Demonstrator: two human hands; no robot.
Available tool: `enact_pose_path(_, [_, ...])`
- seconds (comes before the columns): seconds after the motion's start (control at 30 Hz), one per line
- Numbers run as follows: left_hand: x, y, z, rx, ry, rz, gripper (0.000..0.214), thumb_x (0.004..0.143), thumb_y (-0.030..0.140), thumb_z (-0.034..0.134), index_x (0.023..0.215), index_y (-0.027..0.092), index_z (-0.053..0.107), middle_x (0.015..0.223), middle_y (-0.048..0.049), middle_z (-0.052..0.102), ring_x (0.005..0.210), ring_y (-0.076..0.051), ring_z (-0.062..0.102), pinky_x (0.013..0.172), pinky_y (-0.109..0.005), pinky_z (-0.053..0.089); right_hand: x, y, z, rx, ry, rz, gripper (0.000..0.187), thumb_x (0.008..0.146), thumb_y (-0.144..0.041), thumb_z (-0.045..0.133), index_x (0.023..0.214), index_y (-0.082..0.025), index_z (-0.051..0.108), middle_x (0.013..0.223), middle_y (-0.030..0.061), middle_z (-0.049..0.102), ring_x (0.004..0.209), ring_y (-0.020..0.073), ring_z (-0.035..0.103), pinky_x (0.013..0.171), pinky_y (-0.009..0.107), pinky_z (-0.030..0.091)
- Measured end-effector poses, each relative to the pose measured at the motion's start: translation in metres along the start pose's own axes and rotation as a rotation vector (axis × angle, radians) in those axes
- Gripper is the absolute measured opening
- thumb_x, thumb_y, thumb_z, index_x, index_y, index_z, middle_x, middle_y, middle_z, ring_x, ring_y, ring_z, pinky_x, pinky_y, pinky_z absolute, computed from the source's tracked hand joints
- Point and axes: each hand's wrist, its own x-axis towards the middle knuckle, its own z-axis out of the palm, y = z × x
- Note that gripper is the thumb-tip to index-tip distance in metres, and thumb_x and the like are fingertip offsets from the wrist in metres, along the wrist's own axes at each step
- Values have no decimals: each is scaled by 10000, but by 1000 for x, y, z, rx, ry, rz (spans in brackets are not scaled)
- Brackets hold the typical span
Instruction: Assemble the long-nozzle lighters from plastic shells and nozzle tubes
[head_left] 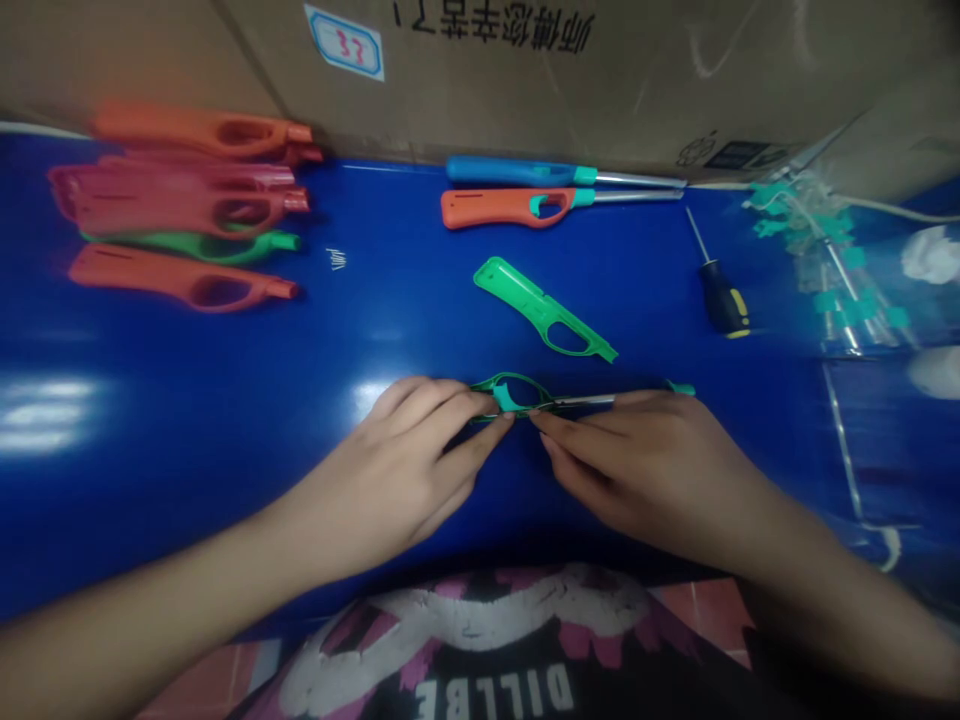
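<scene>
A green lighter body (517, 392) with a teal trigger and a metal tube lies on the blue table (225, 400) close to me. My left hand (405, 470) pinches its handle end with fingers closed on it. My right hand (645, 460) pinches the same piece from the right, fingers over the metal tube, whose teal tip (681, 388) sticks out past them. A loose green shell half (541, 310) lies just beyond, apart from both hands.
Several orange, pink and green lighter shells (187, 210) lie at the far left. A blue lighter (540, 172) and an orange lighter (540, 205) lie by the cardboard box (525, 70). A screwdriver (720, 295) and a bag of teal parts (825, 260) are at right.
</scene>
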Motion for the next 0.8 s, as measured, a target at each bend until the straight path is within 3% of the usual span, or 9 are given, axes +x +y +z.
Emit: enact_pose_path(0.8, [-2, -1, -2, -4, -13, -1, 368, 967, 145, 538, 1325, 141, 626, 1222, -140, 642, 1155, -302, 567, 942, -454, 488, -1, 4, 2, 33, 66, -40, 218, 972, -200, 556, 1009, -167, 768, 711, -7, 753, 611, 134, 689, 635, 298, 463])
